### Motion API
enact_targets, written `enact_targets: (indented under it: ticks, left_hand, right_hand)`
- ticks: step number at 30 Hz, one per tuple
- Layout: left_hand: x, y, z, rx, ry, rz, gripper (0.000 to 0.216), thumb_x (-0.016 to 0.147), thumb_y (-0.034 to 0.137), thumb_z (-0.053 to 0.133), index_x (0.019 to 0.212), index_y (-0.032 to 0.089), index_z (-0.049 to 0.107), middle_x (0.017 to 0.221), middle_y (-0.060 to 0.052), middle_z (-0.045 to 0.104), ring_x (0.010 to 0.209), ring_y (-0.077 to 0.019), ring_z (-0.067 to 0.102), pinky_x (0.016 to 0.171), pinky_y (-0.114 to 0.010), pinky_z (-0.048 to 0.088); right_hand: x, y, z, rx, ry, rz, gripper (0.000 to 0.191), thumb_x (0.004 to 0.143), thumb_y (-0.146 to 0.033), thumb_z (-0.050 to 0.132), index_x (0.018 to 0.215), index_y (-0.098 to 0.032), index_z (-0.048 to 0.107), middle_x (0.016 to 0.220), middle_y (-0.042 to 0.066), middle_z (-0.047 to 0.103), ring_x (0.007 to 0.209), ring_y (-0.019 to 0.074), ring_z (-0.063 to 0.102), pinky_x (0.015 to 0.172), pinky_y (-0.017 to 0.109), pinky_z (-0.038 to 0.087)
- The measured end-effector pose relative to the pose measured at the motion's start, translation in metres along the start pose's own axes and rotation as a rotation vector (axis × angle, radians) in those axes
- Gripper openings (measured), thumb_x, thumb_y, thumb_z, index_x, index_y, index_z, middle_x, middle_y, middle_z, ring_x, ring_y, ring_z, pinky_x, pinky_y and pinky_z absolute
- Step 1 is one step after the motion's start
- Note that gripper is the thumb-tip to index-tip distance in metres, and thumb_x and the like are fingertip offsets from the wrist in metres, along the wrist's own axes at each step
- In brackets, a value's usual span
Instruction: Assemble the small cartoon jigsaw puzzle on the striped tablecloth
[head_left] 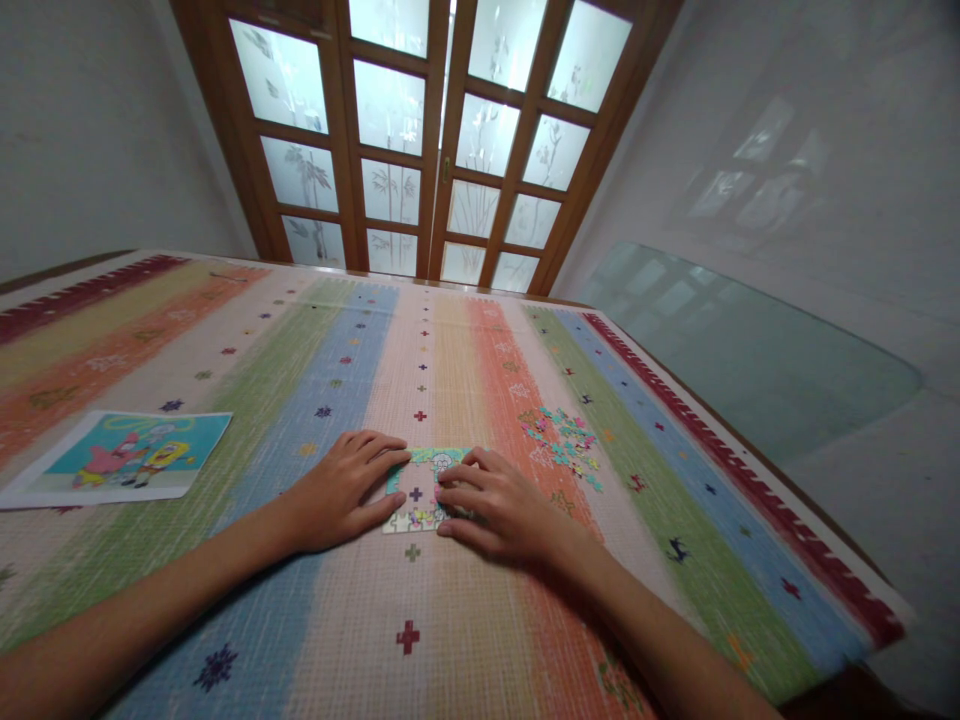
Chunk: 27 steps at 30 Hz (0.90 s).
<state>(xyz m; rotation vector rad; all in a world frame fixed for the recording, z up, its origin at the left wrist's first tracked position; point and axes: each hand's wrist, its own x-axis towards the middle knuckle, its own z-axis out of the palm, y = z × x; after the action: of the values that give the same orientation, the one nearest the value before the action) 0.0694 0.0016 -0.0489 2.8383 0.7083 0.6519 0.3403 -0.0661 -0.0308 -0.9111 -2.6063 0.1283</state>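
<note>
A partly assembled jigsaw puzzle (420,453) lies flat on the tablecloth, its joined pieces forming a frame around a gap where the cloth shows through. My left hand (352,490) rests at the puzzle's left side, fingers stretched and apart, fingertips touching its edge. Over the right part of the puzzle lies my right hand (499,505), fingers spread and slightly bent, covering some pieces. Anything small under its fingertips is hidden. To the right, beyond my right hand, loose puzzle pieces (566,440) are scattered in a loose pile.
A printed cartoon picture sheet (139,455) lies on the left of the table. The striped tablecloth (337,630) covers the tabletop. Wooden doors with frosted panes (390,110) stand behind the table's far edge, and a pale wall (787,150) runs along the right.
</note>
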Motion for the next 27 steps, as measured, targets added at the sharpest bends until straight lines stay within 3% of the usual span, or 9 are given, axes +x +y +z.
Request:
enact_targets:
  ticks: [11,16,20,27]
  left_hand:
    - [-0.001,-0.002,0.002,0.001,-0.010,-0.004,0.036,0.101,0.039,0.054,0.130,0.018,0.058,0.129,-0.011,0.065,0.119,-0.0290,0.057,0.102,-0.046,0.041]
    - [-0.001,-0.001,0.001,-0.003,-0.012,-0.002,0.036,0.101,0.040,0.054,0.130,0.019,0.057,0.129,-0.011,0.066,0.119,-0.0286,0.057,0.101,-0.046,0.041]
    - [-0.001,-0.001,0.000,-0.003,-0.014,0.003,0.035,0.101,0.041,0.052,0.130,0.021,0.057,0.129,-0.010,0.066,0.119,-0.0285,0.057,0.101,-0.047,0.041]
    - [0.000,-0.001,0.000,-0.005,-0.009,0.003,0.036,0.102,0.042,0.051,0.129,0.020,0.058,0.128,-0.011,0.066,0.117,-0.0286,0.058,0.101,-0.047,0.042]
  right_hand:
    - [-0.001,0.000,0.000,0.035,0.042,0.028,0.027,0.101,-0.042,0.059,0.110,-0.019,0.069,0.115,0.009,0.073,0.107,0.0228,0.064,0.101,0.042,0.044]
    - [0.000,0.001,-0.004,0.020,0.079,0.040,0.022,0.104,-0.028,0.052,0.113,-0.019,0.069,0.118,0.010,0.072,0.109,0.0223,0.062,0.102,0.042,0.044]
    - [-0.007,0.020,-0.013,-0.076,0.125,0.178,0.020,0.102,-0.023,0.052,0.106,-0.023,0.071,0.116,0.009,0.071,0.106,0.0252,0.058,0.096,0.044,0.046]
    - [-0.046,0.081,-0.037,-0.285,0.165,0.521,0.019,0.092,-0.024,0.059,0.101,-0.019,0.074,0.100,0.012,0.070,0.096,0.0285,0.058,0.091,0.045,0.045]
